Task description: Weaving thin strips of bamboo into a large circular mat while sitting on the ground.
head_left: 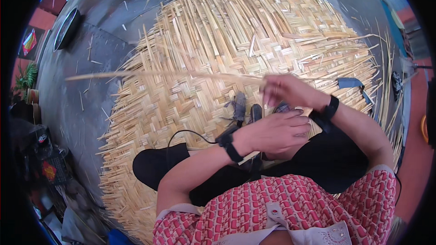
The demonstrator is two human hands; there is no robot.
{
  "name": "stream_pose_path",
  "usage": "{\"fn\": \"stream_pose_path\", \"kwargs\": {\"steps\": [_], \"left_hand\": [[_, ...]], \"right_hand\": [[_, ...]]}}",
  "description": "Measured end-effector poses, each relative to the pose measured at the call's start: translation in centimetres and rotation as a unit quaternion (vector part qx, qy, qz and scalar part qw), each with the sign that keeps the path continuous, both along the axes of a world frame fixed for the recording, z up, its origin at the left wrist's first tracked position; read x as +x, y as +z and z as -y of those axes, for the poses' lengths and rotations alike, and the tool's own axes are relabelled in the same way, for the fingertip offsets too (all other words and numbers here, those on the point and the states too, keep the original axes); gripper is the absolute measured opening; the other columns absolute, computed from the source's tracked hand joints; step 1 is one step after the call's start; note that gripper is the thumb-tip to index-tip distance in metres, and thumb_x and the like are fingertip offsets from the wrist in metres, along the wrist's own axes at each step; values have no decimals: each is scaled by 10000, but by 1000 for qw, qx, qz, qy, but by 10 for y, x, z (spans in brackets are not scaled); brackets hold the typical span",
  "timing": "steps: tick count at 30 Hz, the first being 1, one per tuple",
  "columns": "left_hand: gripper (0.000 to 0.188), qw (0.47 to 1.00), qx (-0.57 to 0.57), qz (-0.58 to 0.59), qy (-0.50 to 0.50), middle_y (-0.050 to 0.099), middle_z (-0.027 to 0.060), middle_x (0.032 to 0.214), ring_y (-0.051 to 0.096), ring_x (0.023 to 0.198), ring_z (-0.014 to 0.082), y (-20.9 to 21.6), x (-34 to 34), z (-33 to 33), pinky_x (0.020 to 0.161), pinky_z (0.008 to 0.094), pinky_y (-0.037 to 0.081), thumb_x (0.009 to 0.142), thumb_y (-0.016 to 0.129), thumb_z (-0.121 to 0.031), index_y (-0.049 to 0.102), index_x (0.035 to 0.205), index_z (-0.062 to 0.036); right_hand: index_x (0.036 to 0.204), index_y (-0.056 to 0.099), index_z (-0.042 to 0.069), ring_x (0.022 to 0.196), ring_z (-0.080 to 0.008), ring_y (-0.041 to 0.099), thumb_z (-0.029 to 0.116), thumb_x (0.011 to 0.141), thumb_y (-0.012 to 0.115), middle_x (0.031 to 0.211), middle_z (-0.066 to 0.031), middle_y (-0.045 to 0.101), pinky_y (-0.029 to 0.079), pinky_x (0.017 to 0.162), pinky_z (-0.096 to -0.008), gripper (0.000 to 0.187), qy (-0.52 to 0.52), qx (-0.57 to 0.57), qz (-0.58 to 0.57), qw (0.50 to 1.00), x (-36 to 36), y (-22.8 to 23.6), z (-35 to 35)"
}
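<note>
My right hand (290, 91) is closed on one end of a long straw-coloured reed strip (172, 75). The strip stretches far to the left above a large woven reed mat (181, 113) and is smeared by motion. Nearer to me, my left hand (279, 132) lies just below the right one, its fingers bent and pointing right. Whatever may be under those fingers is hidden. Close by the hands are a grey, cloth-like item (239, 105) and a dark shoe (255, 112). Each wrist wears a black band, and a cable runs from the left one.
Long unwoven strips (218, 18) fan out over the mat's far part. More loose strips (386, 95) lie along the right side, near a blue-grey flat piece (351, 83). A dark round basin (66, 29) and a potted plant (29, 77) stand at the far left.
</note>
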State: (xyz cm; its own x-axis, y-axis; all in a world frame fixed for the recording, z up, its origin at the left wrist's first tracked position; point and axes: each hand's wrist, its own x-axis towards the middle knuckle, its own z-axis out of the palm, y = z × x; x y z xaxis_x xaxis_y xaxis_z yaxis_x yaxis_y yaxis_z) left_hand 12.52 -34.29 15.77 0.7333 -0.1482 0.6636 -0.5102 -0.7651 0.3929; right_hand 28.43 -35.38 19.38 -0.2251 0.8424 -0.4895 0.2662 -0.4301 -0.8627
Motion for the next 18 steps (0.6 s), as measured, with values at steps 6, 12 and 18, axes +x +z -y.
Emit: {"fn": "stream_pose_path", "kwargs": {"steps": [6, 12, 18], "left_hand": [[218, 822, -350, -210, 398, 698, 112, 1043, 653, 978, 284, -45, -30, -153, 876, 383, 513, 885, 625, -157, 727, 1064, -86], [247, 737, -187, -345, 550, 709, 197, 911, 674, 851, 389, -142, -3, -281, 799, 422, 539, 883, 600, -230, 735, 936, -31], [528, 589, -626, -319, 399, 639, 133, 894, 652, 681, 240, -127, 28, -297, 561, 345, 544, 917, 618, -412, 578, 1101, 81]], "right_hand": [[1112, 574, 42, 716, -74, 597, 169, 1043, 472, 905, -22, 645, 525, 623, -220, 177, -233, 101, -3, 967, 68, -17, -39], [1151, 560, 15, 761, -101, 614, 173, 1042, 481, 926, -48, 645, 523, 656, -243, 208, -353, 146, -156, 911, 66, -48, -64], [1165, 554, 17, 764, -100, 605, 179, 1045, 475, 922, -40, 639, 514, 675, -247, 216, -389, 122, -172, 897, 72, -66, -75]]}}
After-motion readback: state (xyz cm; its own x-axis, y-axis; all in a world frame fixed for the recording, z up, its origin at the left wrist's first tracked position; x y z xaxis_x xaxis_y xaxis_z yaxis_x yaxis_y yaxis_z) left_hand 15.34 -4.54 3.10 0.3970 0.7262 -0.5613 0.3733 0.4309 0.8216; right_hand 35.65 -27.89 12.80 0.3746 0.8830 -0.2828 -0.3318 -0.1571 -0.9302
